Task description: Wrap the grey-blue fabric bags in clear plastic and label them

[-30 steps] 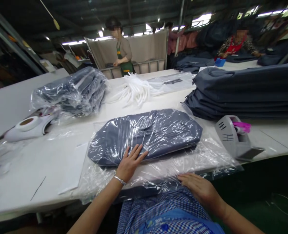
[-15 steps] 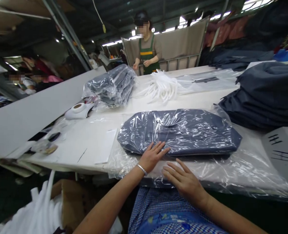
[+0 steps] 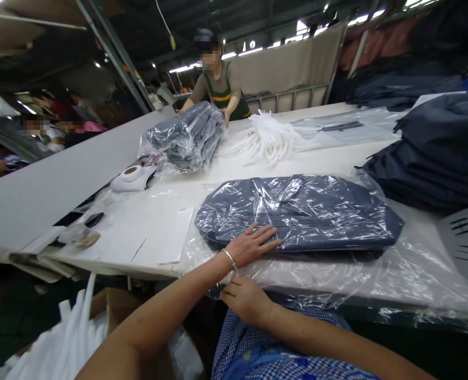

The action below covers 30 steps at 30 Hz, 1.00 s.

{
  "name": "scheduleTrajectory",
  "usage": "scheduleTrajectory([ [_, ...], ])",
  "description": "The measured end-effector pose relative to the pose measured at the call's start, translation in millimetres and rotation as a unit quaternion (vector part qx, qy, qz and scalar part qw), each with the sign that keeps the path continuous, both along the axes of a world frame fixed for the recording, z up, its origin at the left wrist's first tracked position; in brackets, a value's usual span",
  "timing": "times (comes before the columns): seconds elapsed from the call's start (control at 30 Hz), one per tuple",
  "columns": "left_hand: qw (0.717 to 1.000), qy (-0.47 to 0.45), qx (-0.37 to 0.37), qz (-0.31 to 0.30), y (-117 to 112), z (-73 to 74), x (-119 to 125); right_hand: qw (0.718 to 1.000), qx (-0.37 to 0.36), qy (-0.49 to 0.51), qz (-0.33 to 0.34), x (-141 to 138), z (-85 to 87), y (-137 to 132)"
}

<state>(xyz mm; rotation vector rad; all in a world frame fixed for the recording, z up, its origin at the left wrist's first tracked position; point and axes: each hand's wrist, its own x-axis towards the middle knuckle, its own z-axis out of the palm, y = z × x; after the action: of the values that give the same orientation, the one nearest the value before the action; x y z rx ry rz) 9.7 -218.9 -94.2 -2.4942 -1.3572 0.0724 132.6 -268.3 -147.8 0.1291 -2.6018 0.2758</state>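
A dark blue-grey fabric bag (image 3: 321, 211) lies flat on the table inside shiny clear plastic. My left hand (image 3: 253, 245), with a silver bracelet at the wrist, rests open on its near edge, fingers spread. Just below that wrist, at the table's front edge, my right hand (image 3: 247, 301) is closed, its fingertips pinching the loose clear plastic (image 3: 297, 272) that spreads out in front of the fabric bag. What lies inside the right palm is hidden.
Across the white table (image 3: 139, 232), a co-worker (image 3: 218, 79) has both hands at a plastic-wrapped bundle (image 3: 186, 134). White cords (image 3: 269, 137) lie mid-table. A dark fabric pile (image 3: 443, 153) stands right. White tubes (image 3: 71, 338) fill a cardboard box (image 3: 117, 306) below left.
My right hand has moved left and closed at the plastic by the table edge. My left hand stays on the wrapped bag. The co-worker has leaned over and reached the wrapped bundle.
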Motion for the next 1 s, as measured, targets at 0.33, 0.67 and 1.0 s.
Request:
scheduleTrajectory([
  [0.33,1.000,-0.017,0.024,0.001,-4.7,-12.9,-2.7,0.998,0.024,0.056,-0.014,26.6,-8.8,3.9],
  [0.67,0.997,-0.056,0.061,0.009,-8.9,-28.0,-7.3,0.950,0.077,0.026,-0.303,191.2,-6.5,65.9],
  [1.0,0.998,-0.044,0.046,0.020,-9.9,-27.2,-6.5,0.941,0.048,0.053,-0.330,257.3,25.2,111.9],
])
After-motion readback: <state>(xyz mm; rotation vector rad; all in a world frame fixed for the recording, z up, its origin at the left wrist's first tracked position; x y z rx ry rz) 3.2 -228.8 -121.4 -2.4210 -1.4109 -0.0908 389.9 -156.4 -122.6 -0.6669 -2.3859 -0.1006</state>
